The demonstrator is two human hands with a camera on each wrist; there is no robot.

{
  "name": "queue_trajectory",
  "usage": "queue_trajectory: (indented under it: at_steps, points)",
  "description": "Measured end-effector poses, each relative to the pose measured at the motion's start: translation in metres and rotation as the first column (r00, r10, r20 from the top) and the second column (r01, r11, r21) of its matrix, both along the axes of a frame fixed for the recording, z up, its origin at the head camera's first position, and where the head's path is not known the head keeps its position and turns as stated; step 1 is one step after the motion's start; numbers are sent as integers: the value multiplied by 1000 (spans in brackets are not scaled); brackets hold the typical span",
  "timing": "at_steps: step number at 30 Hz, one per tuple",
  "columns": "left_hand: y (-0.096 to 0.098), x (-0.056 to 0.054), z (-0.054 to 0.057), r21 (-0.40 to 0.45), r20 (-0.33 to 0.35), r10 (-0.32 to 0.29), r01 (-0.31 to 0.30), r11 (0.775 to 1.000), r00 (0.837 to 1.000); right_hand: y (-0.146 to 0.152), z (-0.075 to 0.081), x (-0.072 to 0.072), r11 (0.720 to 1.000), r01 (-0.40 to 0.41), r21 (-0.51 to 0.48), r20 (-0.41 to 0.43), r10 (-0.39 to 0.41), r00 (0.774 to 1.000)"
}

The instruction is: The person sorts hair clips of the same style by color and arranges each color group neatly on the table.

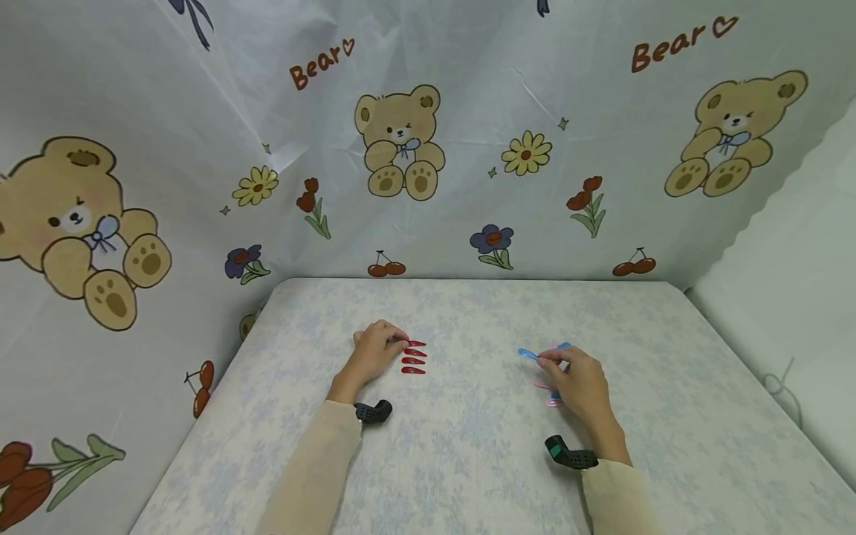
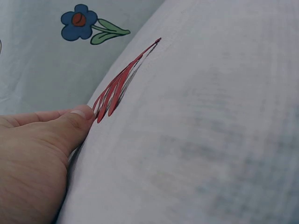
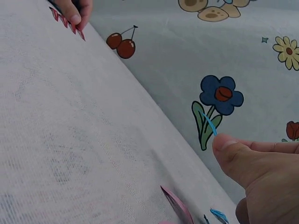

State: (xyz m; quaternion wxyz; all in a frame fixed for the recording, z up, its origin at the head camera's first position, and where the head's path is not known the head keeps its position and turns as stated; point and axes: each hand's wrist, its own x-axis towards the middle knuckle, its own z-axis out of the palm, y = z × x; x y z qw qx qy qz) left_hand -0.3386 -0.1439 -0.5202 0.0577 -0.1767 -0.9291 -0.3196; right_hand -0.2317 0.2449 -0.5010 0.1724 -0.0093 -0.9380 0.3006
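Several red snap hair clips [image 1: 413,361] lie in a column on the table, left of the middle. My left hand [image 1: 376,352] pinches the blunt end of the farthest red hair clip [image 1: 417,343] between thumb and finger, at the top of that column. To the right, my right hand [image 1: 585,380] holds a blue hair clip [image 1: 527,354] by one end, its other end pointing left. In the right wrist view this blue clip [image 3: 211,123] is raised off the table. Pink hair clips [image 1: 553,403] and another blue clip [image 1: 565,345] lie around the right hand, partly hidden by it.
A pale patterned cloth covers the table [image 1: 468,446]. Behind it hangs a curtain [image 1: 468,59] printed with bears and flowers. A white cable [image 1: 781,386] hangs beyond the right edge. Each wrist wears a black camera.
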Motion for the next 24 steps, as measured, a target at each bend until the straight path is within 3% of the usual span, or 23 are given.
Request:
queue_trajectory:
  at_steps: [11,24]
  points:
    - [-2,-3,-2,-1,-13,6,-6,1000,1000,-20,8,-4,998,-38,-46,-31,37,999]
    - [0,1,0,-2,-6,1,-1,1000,1000,-53,8,-16,989,-132,-68,-183,118,976]
